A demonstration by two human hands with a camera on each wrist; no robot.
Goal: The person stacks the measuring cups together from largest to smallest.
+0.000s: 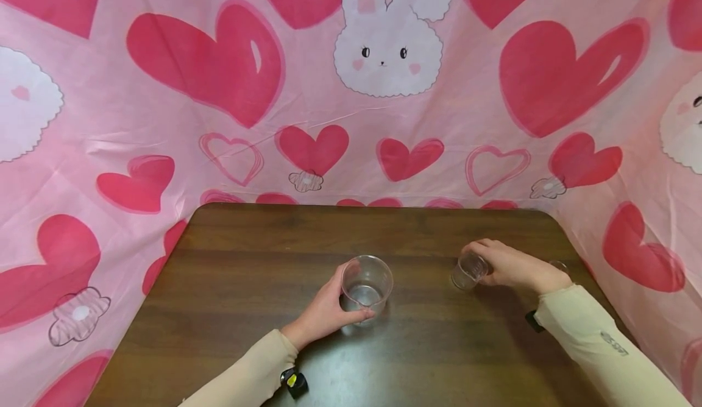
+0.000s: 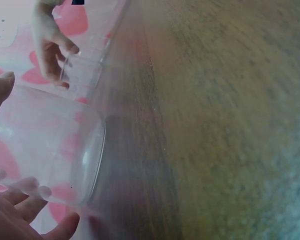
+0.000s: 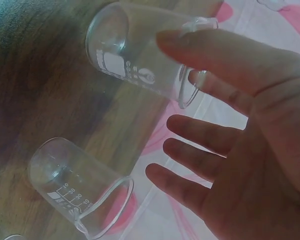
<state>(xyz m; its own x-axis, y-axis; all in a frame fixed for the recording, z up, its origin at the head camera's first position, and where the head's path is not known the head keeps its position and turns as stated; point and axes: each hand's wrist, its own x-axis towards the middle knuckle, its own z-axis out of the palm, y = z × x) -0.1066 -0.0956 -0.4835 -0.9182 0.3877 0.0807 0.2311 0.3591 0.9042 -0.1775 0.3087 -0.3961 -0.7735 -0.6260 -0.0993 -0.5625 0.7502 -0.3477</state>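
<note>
- Left hand (image 1: 328,307) is gripping the wide, clear, colourless, cylindrical beaker (image 1: 368,286) from its left side, thumb on the near side, fingers curling round the far side.
- Wide beaker is sitting mid-table in the head view, mouth facing up (can't tell if its base is touching the wood).
- Right hand (image 1: 512,265) is pinching the narrower, clear glass beaker with white printing (image 1: 465,274) near its rim, thumb and index finger doing the work; the other three fingers are spreading out, off the glass.
- That narrower beaker is hanging or standing right of the wide one, well apart, leaning a bit in the head view (base contact unclear).
- A clear glass beaker with a white number scale (image 3: 72,187) is standing near the pinched one in the right wrist view, its spout showing at the rim.
- A curved clear glass edge (image 3: 13,237) is poking in at that view's bottom left corner, mostly cut off.
- Brown wood-grain table with rounded corners (image 1: 236,297) is lying under everything, catching a pale glare near the front.
- Pink fabric backdrop with red hearts (image 1: 466,111) is hanging around the table, a white cartoon rabbit (image 1: 386,69) showing at top centre.
- Cream long sleeves (image 1: 603,340) are covering both forearms.
</note>
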